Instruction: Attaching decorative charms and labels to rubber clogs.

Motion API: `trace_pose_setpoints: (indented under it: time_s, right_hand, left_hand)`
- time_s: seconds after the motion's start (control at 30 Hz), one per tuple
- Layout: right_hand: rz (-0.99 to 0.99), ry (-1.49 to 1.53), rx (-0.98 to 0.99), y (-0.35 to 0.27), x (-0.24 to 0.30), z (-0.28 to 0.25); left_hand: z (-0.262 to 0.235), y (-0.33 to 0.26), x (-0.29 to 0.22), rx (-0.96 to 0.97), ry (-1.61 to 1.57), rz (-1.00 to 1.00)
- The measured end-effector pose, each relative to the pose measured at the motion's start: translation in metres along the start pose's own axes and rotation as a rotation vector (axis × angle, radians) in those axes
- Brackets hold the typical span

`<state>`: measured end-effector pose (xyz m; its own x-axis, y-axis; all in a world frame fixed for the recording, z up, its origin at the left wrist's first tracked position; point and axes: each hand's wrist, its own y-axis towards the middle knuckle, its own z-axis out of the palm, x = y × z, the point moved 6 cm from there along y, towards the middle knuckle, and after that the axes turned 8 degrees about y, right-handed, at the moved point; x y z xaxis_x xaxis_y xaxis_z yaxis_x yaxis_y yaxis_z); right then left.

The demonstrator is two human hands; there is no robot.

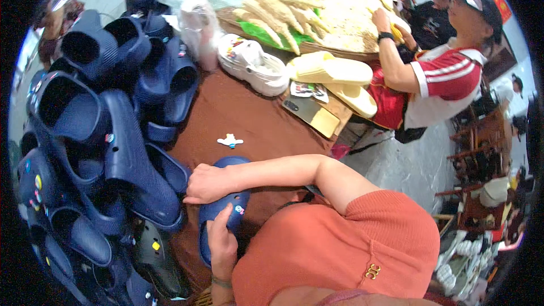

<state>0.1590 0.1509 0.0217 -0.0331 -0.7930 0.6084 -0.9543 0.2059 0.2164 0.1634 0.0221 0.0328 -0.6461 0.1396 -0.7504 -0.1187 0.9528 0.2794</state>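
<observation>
A navy blue slipper (226, 215) with holes and a small charm on its strap lies in front of me on the brown cloth. My left hand (221, 243) grips its near side, thumb resting on the strap. My right hand (209, 183) reaches across the slipper from the right, fingers curled down at its left side. Whatever those fingers hold, if anything, is hidden. A small white figure-shaped charm (229, 140) lies on the cloth beyond the slipper.
Navy slippers (136, 158) are piled on the left, a black one (157, 255) nearer. Beyond stand white clogs (253, 64), yellow slides (331, 68), a phone (311, 114) and pale roots (275, 14). A person in red and white (447, 85) works with their hands at the far right.
</observation>
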Motion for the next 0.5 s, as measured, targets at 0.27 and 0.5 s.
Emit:
trace_pose_setpoints:
  time_s: [0.27, 0.5]
  right_hand:
    - [-0.041, 0.038, -0.037, 0.0, -0.002, 0.005]
    - [-0.009, 0.034, 0.014, 0.0, 0.0, -0.002]
  left_hand:
    - [0.025, -0.003, 0.036, 0.047, -0.596, -0.556]
    - [0.027, 0.007, 0.018, -0.077, -1.092, -0.897]
